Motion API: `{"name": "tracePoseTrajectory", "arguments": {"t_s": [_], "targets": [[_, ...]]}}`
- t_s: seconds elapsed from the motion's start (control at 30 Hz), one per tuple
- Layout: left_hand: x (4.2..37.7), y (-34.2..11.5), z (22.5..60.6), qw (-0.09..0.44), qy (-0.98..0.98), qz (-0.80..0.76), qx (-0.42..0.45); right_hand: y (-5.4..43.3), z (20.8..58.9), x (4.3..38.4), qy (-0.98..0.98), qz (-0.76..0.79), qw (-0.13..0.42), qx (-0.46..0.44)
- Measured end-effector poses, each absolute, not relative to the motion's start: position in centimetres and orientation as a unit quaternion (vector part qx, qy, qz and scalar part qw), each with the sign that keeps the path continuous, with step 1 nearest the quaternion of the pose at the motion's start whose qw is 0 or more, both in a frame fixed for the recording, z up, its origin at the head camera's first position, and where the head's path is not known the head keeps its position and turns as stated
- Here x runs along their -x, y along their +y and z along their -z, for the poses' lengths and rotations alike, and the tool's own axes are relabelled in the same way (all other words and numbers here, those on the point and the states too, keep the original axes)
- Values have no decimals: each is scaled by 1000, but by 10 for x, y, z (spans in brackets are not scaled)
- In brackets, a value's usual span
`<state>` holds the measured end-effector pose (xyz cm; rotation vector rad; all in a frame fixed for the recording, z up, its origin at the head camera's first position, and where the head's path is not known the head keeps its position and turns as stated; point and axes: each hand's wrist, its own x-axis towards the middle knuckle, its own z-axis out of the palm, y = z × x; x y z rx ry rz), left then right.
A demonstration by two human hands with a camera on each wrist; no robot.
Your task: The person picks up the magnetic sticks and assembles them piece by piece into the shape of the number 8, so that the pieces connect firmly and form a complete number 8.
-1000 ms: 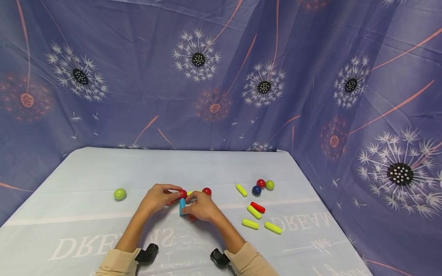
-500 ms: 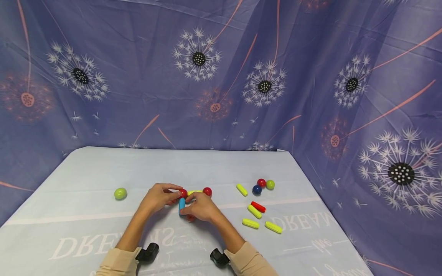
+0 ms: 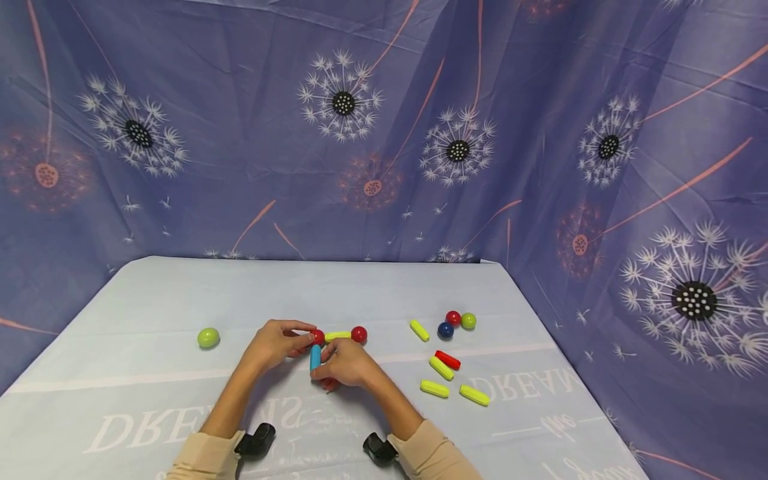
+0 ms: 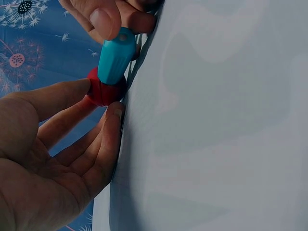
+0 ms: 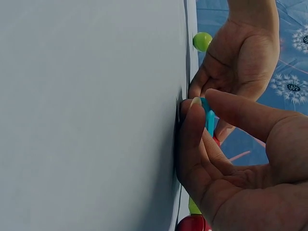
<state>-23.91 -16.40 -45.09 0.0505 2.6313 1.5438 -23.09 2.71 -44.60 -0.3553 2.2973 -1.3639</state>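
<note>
My left hand (image 3: 276, 345) pinches a red ball (image 4: 103, 91) between thumb and fingers, low at the white tabletop. A short blue rod (image 3: 315, 358) meets the near side of that ball and points toward me. My right hand (image 3: 345, 365) holds the rod's near end between thumb and fingertips, as the right wrist view shows with the blue rod (image 5: 210, 120) partly hidden. From the same red ball a yellow-green rod (image 3: 338, 337) runs right to a second red ball (image 3: 359, 335), just beyond my right hand.
A green ball (image 3: 208, 338) lies at the left. On the right are a red ball (image 3: 453, 318), a green ball (image 3: 469, 321), a dark blue ball (image 3: 445, 331), a red rod (image 3: 447, 360) and several yellow-green rods (image 3: 435, 389). A patterned curtain (image 3: 372, 133) hangs behind the table.
My right hand has shifted slightly toward me along the blue rod, its thumb now at the near end, and more of the yellow-green rod shows. My left hand stays on the red ball.
</note>
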Motion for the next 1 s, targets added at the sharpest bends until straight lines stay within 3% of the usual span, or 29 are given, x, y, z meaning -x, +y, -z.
{"name": "tracePoseTrajectory", "arguments": {"t_s": [1.0], "targets": [[238,-164,450,51,854,-518,-7,28,445,231,816,519,224,117]]}}
